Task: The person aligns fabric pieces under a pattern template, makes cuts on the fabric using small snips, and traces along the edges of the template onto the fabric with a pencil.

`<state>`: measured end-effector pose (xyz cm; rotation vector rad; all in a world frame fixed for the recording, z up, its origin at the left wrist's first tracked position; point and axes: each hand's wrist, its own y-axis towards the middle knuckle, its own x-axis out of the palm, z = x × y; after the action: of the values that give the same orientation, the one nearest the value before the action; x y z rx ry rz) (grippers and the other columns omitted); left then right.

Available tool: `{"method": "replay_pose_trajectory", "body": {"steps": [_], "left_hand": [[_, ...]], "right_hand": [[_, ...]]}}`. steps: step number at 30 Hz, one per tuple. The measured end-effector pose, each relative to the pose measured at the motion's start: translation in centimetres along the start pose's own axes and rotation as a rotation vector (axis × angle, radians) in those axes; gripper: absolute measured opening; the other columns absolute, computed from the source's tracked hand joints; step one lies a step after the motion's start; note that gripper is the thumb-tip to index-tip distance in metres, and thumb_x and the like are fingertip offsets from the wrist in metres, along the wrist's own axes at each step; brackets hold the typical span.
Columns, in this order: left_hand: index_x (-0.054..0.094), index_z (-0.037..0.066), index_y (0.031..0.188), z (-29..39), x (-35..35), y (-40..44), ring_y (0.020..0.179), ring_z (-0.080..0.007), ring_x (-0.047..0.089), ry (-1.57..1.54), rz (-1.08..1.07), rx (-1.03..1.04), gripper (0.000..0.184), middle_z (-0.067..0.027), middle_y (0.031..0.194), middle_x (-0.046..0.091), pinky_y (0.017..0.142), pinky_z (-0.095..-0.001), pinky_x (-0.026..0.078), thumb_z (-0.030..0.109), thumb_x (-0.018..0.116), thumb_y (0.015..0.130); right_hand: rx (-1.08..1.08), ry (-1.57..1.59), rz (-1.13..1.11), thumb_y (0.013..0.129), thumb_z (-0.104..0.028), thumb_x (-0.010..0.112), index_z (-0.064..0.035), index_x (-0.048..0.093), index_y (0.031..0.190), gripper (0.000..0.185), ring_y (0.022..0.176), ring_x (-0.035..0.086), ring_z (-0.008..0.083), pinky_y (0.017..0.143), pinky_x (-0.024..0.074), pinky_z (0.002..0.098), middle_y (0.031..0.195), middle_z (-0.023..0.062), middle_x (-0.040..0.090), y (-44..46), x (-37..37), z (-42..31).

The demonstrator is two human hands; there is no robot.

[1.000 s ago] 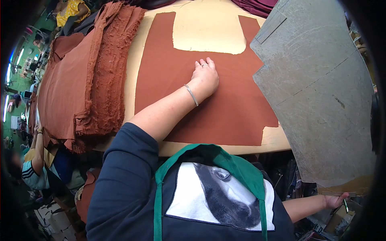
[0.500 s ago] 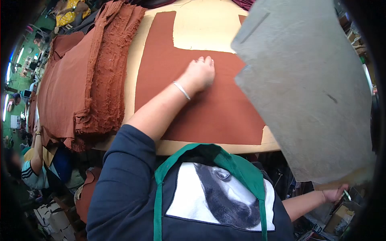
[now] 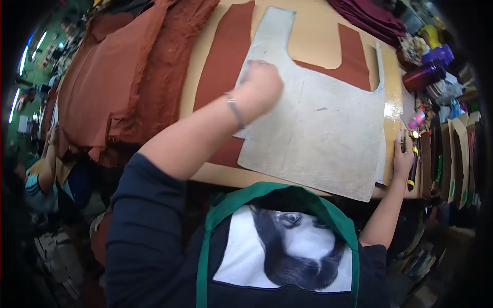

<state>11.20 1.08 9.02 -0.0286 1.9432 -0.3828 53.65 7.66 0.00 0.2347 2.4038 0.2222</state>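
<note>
A large grey template (image 3: 328,123) lies tilted over the rust-brown cloth piece (image 3: 221,66) on the pale table (image 3: 313,38). The cloth shows at its left and through its upper cut-out. My left hand (image 3: 263,84) is over the template's left part; its fingers are curled and smeared by motion, so its hold is unclear. At the table's right side, beyond the template's right edge, my right hand (image 3: 403,160) has a thin green pen-like object (image 3: 404,142) between its fingers.
A thick stack of rust-brown cloth (image 3: 108,82) stands at the left. Maroon cloth (image 3: 367,18) lies at the back right. Bottles (image 3: 425,75) and upright cardboard pieces (image 3: 459,149) line the right side. Another person's arm (image 3: 48,159) shows at far left.
The grey template has swung from the right onto the brown cloth. My right hand has moved up to the table's right side. The view has shifted to the right.
</note>
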Motion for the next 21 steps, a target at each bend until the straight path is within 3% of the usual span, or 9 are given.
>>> {"method": "replay_pose_trajectory", "body": {"steps": [2, 3, 5, 8, 11, 12, 14, 19, 21], "left_hand": [[0.063, 0.004, 0.088, 2.3, -0.2, 0.6, 0.09, -0.0238, 0.055, 0.075, -0.051, 0.109, 0.02, -0.0115, 0.093, 0.057, 0.071, -0.0323, 0.044, 0.013, 0.058, 0.07], [0.063, 0.004, 0.089, 3.5, -0.4, 1.0, 0.091, -0.0234, 0.055, 0.081, -0.08, 0.149, 0.022, -0.0112, 0.094, 0.057, 0.071, -0.0318, 0.044, 0.014, 0.059, 0.07], [0.063, 0.005, 0.092, 5.1, 0.0, 1.8, 0.091, -0.023, 0.055, 0.076, -0.122, 0.196, 0.024, -0.0109, 0.095, 0.056, 0.071, -0.0308, 0.043, 0.015, 0.06, 0.07], [0.063, 0.006, 0.094, 6.4, 0.7, 3.7, 0.09, -0.0232, 0.056, 0.054, -0.17, 0.205, 0.025, -0.0111, 0.099, 0.056, 0.072, -0.0302, 0.043, 0.016, 0.059, 0.071], [0.064, 0.007, 0.092, 6.0, 0.8, 4.9, 0.089, -0.0228, 0.057, 0.05, -0.177, 0.21, 0.023, -0.0112, 0.1, 0.056, 0.071, -0.0307, 0.044, 0.019, 0.057, 0.073], [0.064, 0.007, 0.091, 6.0, 1.4, 5.4, 0.087, -0.0219, 0.058, 0.037, -0.152, 0.21, 0.022, -0.011, 0.098, 0.057, 0.069, -0.0304, 0.045, 0.02, 0.057, 0.074], [0.064, 0.008, 0.086, 5.6, 1.8, 5.7, 0.08, -0.0199, 0.06, -0.038, -0.105, 0.194, 0.02, -0.0095, 0.09, 0.06, 0.063, -0.0294, 0.046, 0.021, 0.056, 0.075], [0.062, 0.006, 0.064, 4.0, 1.3, 4.9, 0.052, -0.0178, 0.055, -0.458, -0.023, 0.192, 0.018, -0.0063, 0.059, 0.059, 0.045, -0.0269, 0.041, 0.019, 0.055, 0.074], [0.059, 0.005, 0.059, 3.2, 0.4, 3.9, 0.049, -0.0184, 0.051, -0.498, 0.045, 0.241, 0.019, -0.0076, 0.055, 0.056, 0.045, -0.027, 0.04, 0.018, 0.055, 0.072]], "right_hand": [[-0.227, -0.474, 0.131, 0.083, -0.011, 0.054, 0.0028, 0.055, 0.103, 0.024, 0.084, 0.053, 0.0118, 0.071, 0.0422, 0.0247, 0.093, 0.0044, 0.057, -0.1, 0.7, -1.5], [-0.259, -0.355, 0.152, 0.085, -0.01, 0.051, 0.0027, 0.056, 0.101, 0.022, 0.081, 0.053, 0.0128, 0.071, 0.0419, 0.0256, 0.088, 0.0045, 0.058, -0.3, 1.0, -3.4], [-0.054, 0.257, 0.104, 0.087, -0.014, 0.048, 0.0028, 0.057, 0.099, 0.023, 0.082, 0.053, 0.014, 0.073, 0.04, 0.0248, 0.086, 0.0059, 0.057, -1.6, 2.1, -8.5], [-0.02, 0.896, -0.072, 0.092, -0.028, 0.037, 0.0025, 0.056, 0.098, 0.036, 0.08, 0.048, 0.0105, 0.075, 0.0353, 0.0216, 0.088, 0.0072, 0.057, -6.3, 4.7, -17.1], [-0.143, 1.11, -0.587, 0.092, -0.032, 0.035, 0.0024, 0.053, 0.098, 0.039, 0.063, 0.05, 0.0108, 0.057, 0.0424, 0.022, 0.082, 0.0087, 0.054, -9.7, 7.0, -21.0], [-0.144, 1.144, -0.634, 0.092, -0.031, 0.035, 0.0019, 0.051, 0.096, 0.037, 0.061, 0.053, 0.0124, 0.056, 0.045, 0.0221, 0.082, 0.0106, 0.055, -10.4, 7.8, -22.2], [-0.164, 1.299, -0.803, 0.092, -0.031, 0.033, 0.0018, 0.045, 0.098, 0.035, 0.079, 0.059, 0.0217, 0.071, 0.0507, 0.0328, 0.092, 0.0139, 0.053, -10.7, 9.3, -23.6], [-0.255, 1.121, -0.786, 0.089, -0.011, 0.045, 0.0008, 0.045, 0.096, 0.014, 0.089, 0.058, 0.0218, 0.078, 0.0477, 0.0312, 0.093, 0.0138, 0.057, -10.3, 12.0, -25.3], [-0.235, 1.121, -0.74, 0.086, -0.008, 0.05, -0.0012, 0.049, 0.094, 0.01, 0.085, 0.055, 0.0143, 0.077, 0.0451, 0.0257, 0.088, 0.0082, 0.056, -10.4, 13.1, -25.5]]}}
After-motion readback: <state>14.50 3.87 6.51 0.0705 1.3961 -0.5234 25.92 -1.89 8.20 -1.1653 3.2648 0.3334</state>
